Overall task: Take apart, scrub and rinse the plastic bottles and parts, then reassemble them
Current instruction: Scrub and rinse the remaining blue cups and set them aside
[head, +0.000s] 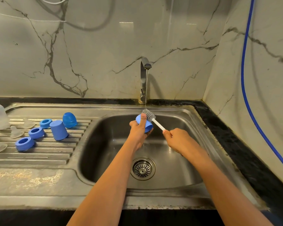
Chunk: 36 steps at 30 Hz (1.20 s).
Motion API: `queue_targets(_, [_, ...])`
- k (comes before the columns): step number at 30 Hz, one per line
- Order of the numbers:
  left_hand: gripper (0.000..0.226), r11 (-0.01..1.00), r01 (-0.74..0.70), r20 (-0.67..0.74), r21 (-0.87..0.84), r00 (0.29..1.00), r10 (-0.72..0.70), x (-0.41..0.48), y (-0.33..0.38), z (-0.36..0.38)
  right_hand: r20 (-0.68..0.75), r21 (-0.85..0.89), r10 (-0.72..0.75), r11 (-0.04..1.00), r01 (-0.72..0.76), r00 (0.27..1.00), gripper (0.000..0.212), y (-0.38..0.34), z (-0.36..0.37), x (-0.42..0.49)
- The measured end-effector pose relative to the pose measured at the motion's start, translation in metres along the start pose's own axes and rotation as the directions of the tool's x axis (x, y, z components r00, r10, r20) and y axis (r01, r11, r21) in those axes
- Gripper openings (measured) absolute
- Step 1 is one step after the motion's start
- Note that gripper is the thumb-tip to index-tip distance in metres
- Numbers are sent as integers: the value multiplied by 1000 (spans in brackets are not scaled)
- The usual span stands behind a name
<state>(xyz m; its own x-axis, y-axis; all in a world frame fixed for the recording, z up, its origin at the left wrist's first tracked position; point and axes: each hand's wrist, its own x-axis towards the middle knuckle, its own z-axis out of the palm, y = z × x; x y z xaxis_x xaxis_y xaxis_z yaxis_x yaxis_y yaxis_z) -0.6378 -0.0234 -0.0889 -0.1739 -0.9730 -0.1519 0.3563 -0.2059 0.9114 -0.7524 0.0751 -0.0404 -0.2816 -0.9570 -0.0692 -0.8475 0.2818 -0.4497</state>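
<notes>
Marbled wall panels (104, 54) backed a steel sink (178, 111), where the tap (144, 79) ran a thin stream into the basin. Over that basin the left hand (138, 129) gripped a blue bottle (148, 127), with the fingers wrapped beneath it and the thumb laid up along its side. The bottle was tilted, and which end was its mouth could not be made out. The right hand (178, 141) was closed around the white handle of a bottle brush (149, 115). Its grey bristle head lay against the bottle's upper side, right under the stream.

On the drainboard (55, 152) to the left sat an upturned blue bottle (58, 130), three blue screw rings (36, 132), a blue dome cap (69, 119) and several clear teats (16, 132). All of them were apart, so reassembly had evidently not begun.

The likeliest trouble was a slip. The plastic was wet and smooth and held in one hand, so a hard brush stroke could have knocked it loose into the basin above the drain strainer (142, 168). Water striking the bristles might also have sprayed over the rim. If the brush worked only the outside, the inside would have stayed unscrubbed.
</notes>
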Motion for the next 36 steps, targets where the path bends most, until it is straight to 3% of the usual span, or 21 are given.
queue_targets(4, [47,990,-8,-56,-140,998,0,0,6,-4,77,7,19,1000,-19,997,49,1,-6,-2])
queue_targets(7, [44,992,8,-85,-125,996,-19,-1,7,-7,120,4,32,999,-33,992,50,7,-11,-5])
queue_targets(13, [42,1000,26,67,11,997,-27,-2,0,0,3,-11,19,1000,-19,1000,47,7,-3,3])
queue_targets(19, [31,993,-22,-130,-115,991,7,8,3,-9,132,-30,48,999,-44,990,49,12,-8,-1])
queue_targets(27, [38,989,20,71,148,997,-30,10,-12,-5,-7,-25,83,996,-83,997,42,19,3,14])
queue_targets(31, [32,992,-12,-16,127,1000,14,18,-13,-4,-74,-33,110,993,-113,991,46,30,3,22])
queue_targets(36, [49,994,22,-164,104,986,-4,45,4,5,-138,-28,111,993,-116,984,47,35,2,26])
